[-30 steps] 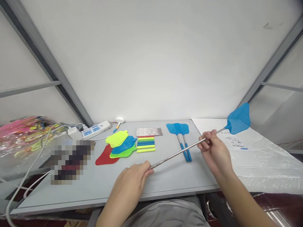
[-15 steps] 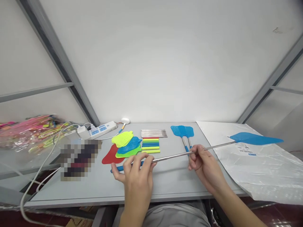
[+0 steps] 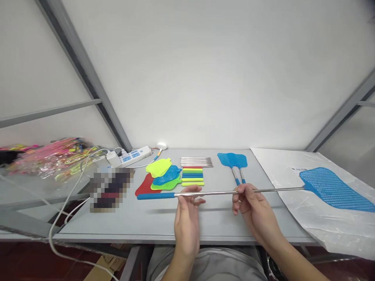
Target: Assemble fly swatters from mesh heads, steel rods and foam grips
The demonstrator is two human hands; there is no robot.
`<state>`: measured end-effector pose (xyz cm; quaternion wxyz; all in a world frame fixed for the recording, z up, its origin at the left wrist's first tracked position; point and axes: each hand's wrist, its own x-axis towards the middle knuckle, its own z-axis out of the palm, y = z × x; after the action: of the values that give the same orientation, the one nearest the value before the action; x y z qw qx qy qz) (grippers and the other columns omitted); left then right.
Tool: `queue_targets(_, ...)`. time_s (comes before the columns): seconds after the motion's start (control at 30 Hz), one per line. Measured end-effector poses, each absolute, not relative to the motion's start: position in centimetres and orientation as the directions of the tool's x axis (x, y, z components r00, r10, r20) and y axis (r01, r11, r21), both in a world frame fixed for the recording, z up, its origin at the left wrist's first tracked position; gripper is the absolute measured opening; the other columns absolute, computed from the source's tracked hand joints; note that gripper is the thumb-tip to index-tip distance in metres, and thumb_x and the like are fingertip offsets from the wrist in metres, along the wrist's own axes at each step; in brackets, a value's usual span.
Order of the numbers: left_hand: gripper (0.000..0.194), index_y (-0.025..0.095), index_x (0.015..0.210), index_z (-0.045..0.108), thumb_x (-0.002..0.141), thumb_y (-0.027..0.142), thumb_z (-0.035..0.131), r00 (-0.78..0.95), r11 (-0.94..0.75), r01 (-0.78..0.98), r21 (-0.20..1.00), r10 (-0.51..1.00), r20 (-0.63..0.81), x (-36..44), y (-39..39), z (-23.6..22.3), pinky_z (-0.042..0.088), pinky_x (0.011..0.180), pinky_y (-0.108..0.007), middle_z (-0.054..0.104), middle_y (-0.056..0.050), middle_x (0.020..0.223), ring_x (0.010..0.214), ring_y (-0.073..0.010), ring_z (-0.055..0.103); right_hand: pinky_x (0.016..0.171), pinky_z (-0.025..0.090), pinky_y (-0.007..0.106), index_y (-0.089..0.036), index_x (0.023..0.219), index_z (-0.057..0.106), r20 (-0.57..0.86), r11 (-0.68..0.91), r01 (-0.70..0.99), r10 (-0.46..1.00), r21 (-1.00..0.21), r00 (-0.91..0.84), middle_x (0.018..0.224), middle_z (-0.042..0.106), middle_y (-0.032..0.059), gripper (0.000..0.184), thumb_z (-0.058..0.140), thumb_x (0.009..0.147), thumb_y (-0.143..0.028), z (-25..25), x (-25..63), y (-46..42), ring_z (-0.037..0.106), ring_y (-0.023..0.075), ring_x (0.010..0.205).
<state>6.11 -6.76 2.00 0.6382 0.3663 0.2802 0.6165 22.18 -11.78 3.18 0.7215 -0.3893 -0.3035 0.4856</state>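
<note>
A long blue fly swatter with an extended metal rod [image 3: 222, 192] stretches level across the table, blue grip at the left and blue mesh head [image 3: 334, 189] at the right over a plastic sheet. My left hand [image 3: 187, 210] pinches the rod close to the blue grip. My right hand [image 3: 253, 208] pinches the rod near its middle. Behind the hands lie two short blue swatters [image 3: 234, 162], a pile of loose mesh heads [image 3: 161, 177] in yellow, blue, green and red, a stack of coloured grips [image 3: 192, 176] and a row of metal rods [image 3: 196, 161].
The grey table [image 3: 146, 222] has its front edge near my lap. A white plastic sheet [image 3: 307, 210] covers the right end. A power strip [image 3: 131, 155] with cables and a bag of coloured items [image 3: 49, 156] lie at the back left.
The swatter has swung down from a raised tilt to level, its head now low over the plastic sheet. My left hand slid off the grip onto the rod, baring the blue grip.
</note>
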Motion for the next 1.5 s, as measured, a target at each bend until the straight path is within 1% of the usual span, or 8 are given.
queue_targets(0.23, 0.027, 0.019, 0.082, 0.060, 0.093, 0.043, 0.055, -0.062, -0.092, -0.737, 0.669, 0.996, 0.068, 4.2, -6.1, 3.3, 0.047, 0.089, -0.033, 0.061, -0.002, 0.097, 0.092, -0.0151, 0.061, 0.051, 0.043, 0.022, -0.019, 0.084, 0.068, -0.098, 0.066, -0.515, 0.954, -0.854, 0.285, 0.070, 0.051, 0.0001, 0.024, 0.067, 0.084, -0.043, 2.7, 21.6, -11.5, 0.045, 0.0107, 0.060)
queue_targets(0.43, 0.029, 0.016, 0.078, 0.060, 0.095, 0.039, 0.052, -0.339, -0.290, -0.794, 0.534, 0.941, 0.007, -0.4, -3.0, 4.6, 0.050, 0.082, -0.029, 0.063, -0.001, 0.088, 0.083, -0.0132, 0.062, 0.047, 0.041, 0.018, -0.019, 0.077, 0.064, -0.055, 0.297, -0.467, 0.796, -0.833, 0.603, 0.074, 0.043, -0.0027, 0.020, 0.072, 0.080, -0.036, 4.0, 26.3, -12.2, 0.035, 0.0084, 0.059)
queue_targets(0.63, 0.035, 0.014, 0.079, 0.062, 0.100, 0.031, 0.041, -0.249, -0.161, -0.874, 0.459, 0.959, -0.138, -2.2, -1.5, 5.0, 0.051, 0.078, -0.027, 0.063, 0.000, 0.080, 0.072, -0.0098, 0.060, 0.045, 0.040, 0.016, -0.018, 0.077, 0.062, -0.071, 0.361, -0.477, 0.734, -0.801, 0.675, 0.075, 0.038, -0.0036, 0.015, 0.072, 0.081, -0.029, 3.8, 30.2, -13.5, 0.029, 0.0071, 0.057)
queue_targets(0.83, 0.032, 0.014, 0.076, 0.063, 0.097, 0.033, 0.049, -0.375, -0.285, -0.799, 0.530, 0.925, -0.068, -1.8, -1.2, 4.7, 0.052, 0.078, -0.028, 0.066, -0.001, 0.085, 0.073, -0.0100, 0.061, 0.046, 0.040, 0.014, -0.017, 0.079, 0.064, -0.061, 0.383, -0.484, 0.732, -0.787, 0.678, 0.064, 0.031, -0.0061, 0.020, 0.077, 0.077, -0.032, 3.5, 29.8, -12.2, 0.031, 0.0070, 0.055)
queue_targets(0.97, 0.028, 0.016, 0.078, 0.064, 0.096, 0.033, 0.052, -0.429, -0.282, -0.787, 0.548, 0.889, -0.158, -2.3, -0.4, 4.1, 0.052, 0.077, -0.028, 0.067, 0.001, 0.086, 0.072, -0.0094, 0.061, 0.049, 0.043, 0.015, -0.018, 0.085, 0.067, -0.111, 0.328, -0.519, 0.756, -0.789, 0.646, 0.068, 0.043, -0.0041, 0.024, 0.079, 0.074, -0.035, 1.9, 27.7, -11.2, 0.039, 0.0071, 0.060)
queue_targets(1.17, 0.035, 0.019, 0.097, 0.069, 0.099, 0.040, 0.041, -0.351, -0.203, -0.750, 0.630, 0.929, -0.118, -0.6, -1.4, 2.8, 0.053, 0.075, -0.032, 0.067, -0.006, 0.111, 0.081, -0.0141, 0.063, 0.054, 0.048, 0.020, -0.019, 0.101, 0.069, -0.088, 0.240, -0.524, 0.846, -0.817, 0.525, 0.082, 0.053, -0.0006, 0.027, 0.074, 0.080, -0.035, 0.4, 24.6, -11.7, 0.046, 0.0078, 0.064)
queue_targets(1.3, 0.030, 0.020, 0.105, 0.068, 0.095, 0.041, 0.051, -0.239, -0.134, -0.707, 0.695, 0.969, -0.057, 1.8, -2.9, 1.8, 0.053, 0.078, -0.035, 0.065, -0.009, 0.117, 0.086, -0.0164, 0.062, 0.054, 0.047, 0.023, -0.018, 0.096, 0.070, -0.089, 0.188, -0.504, 0.875, -0.843, 0.476, 0.079, 0.054, 0.0000, 0.025, 0.069, 0.084, -0.040, 0.4, 23.1, -12.1, 0.046, 0.0078, 0.059)
queue_targets(1.5, 0.028, 0.019, 0.102, 0.068, 0.088, 0.042, 0.063, -0.078, 0.019, -0.703, 0.711, 0.992, -0.104, 4.6, -4.1, -0.1, 0.054, 0.084, -0.038, 0.064, -0.010, 0.114, 0.097, -0.0190, 0.061, 0.053, 0.046, 0.025, -0.020, 0.093, 0.067, -0.091, 0.140, -0.537, 0.920, -0.832, 0.381, 0.072, 0.053, -0.0018, 0.023, 0.069, 0.084, -0.041, -0.7, 22.0, -11.4, 0.044, 0.0075, 0.054)
